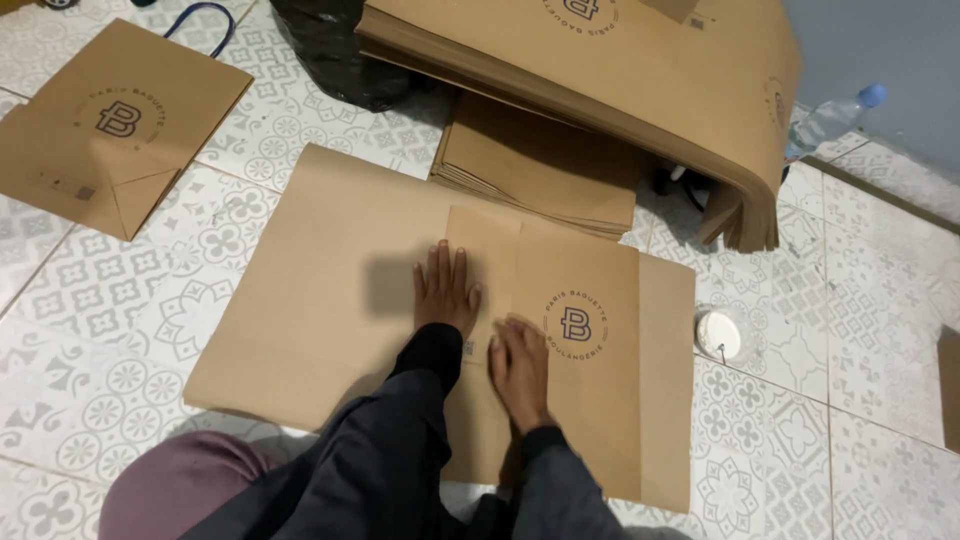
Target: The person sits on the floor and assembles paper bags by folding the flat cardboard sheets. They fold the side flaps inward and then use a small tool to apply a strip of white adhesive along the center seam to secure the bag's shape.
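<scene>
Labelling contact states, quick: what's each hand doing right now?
Left hand: open, palm flat on the brown paper sheet, holding nothing.
Right hand: open, fingers pressing the folded paper panel, holding nothing.

A single head-worn camera is looking steeply down from just above the person's own arms, facing forward over the patterned grey-and-white tiled floor (120,380). It is sitting close to the left hand (445,290) and right hand (520,370), which are lying low in the centre of the frame.
</scene>
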